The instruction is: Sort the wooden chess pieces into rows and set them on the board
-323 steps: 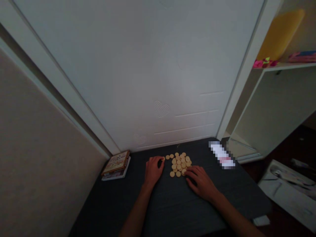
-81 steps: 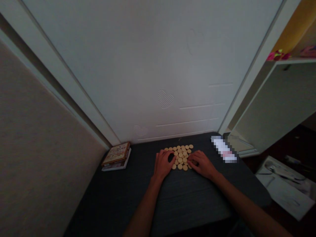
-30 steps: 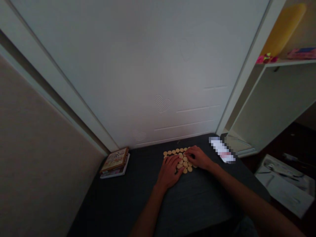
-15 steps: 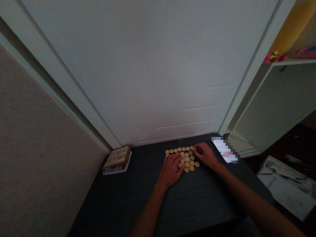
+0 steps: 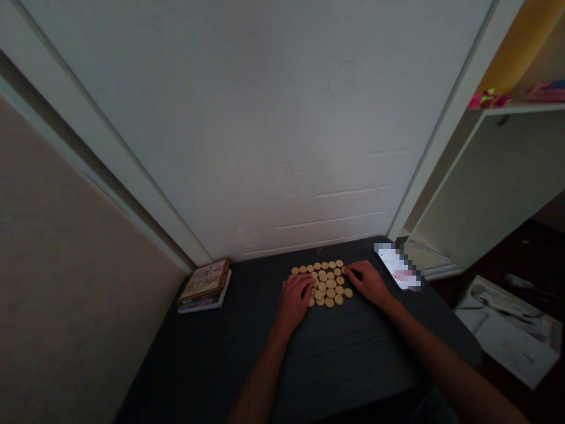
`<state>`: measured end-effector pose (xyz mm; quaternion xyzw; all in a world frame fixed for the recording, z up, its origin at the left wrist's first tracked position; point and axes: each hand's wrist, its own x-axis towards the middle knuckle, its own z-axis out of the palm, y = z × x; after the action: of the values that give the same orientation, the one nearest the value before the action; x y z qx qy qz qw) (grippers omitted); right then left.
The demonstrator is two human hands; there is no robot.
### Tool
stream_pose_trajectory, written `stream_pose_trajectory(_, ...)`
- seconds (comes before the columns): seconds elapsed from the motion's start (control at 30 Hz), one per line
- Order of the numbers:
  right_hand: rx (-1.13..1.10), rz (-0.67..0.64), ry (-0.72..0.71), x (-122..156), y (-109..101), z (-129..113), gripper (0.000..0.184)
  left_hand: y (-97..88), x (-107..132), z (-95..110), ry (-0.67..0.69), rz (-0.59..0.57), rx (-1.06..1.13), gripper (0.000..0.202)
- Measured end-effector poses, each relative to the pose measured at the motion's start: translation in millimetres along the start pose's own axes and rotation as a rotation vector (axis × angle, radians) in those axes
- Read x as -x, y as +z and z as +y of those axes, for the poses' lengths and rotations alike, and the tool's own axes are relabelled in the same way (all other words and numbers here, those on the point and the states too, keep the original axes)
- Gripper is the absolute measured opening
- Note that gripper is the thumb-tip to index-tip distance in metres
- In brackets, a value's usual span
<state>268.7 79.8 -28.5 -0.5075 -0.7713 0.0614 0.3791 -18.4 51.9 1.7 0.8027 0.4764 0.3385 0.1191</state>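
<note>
Several round, pale wooden discs (image 5: 331,284) lie in a flat group on the dark table. A line of them runs along the far side, and the rest are packed closer to me, some overlapping. My left hand (image 5: 293,300) is at the group's left edge, its thumb and fingertips drawn together at a disc and its palm covering part of the table. On the other side, my right hand (image 5: 369,282) pinches a disc (image 5: 345,270) by the upper right corner of the group, near the end of the far line.
A phone (image 5: 397,266) with a lit screen, partly pixelated, lies right of my right hand. Stacked books (image 5: 204,281) sit at the table's left. A white panel (image 5: 265,118) with embossed hearts rises behind the table (image 5: 348,359). A white box (image 5: 507,330) is lower right.
My left hand has drawn back leftward off the discs, uncovering more of them, and its fingers have curled in. My right hand has come slightly down from the far line's end.
</note>
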Motion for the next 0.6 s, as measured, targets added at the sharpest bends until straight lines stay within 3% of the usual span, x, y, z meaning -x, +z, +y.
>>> stream_pose_trajectory(0.47, 0.021, 0.006, -0.054, 5, -6, -18, 0.024, 7.3, -4, -2, -0.057, -0.017, -0.016, 0.015)
stream_pose_trajectory(0.6, 0.038, 0.01, -0.055, 5, -6, -19, 0.025, 6.1, -5, -6, -0.096, 0.061, -0.031, 0.015)
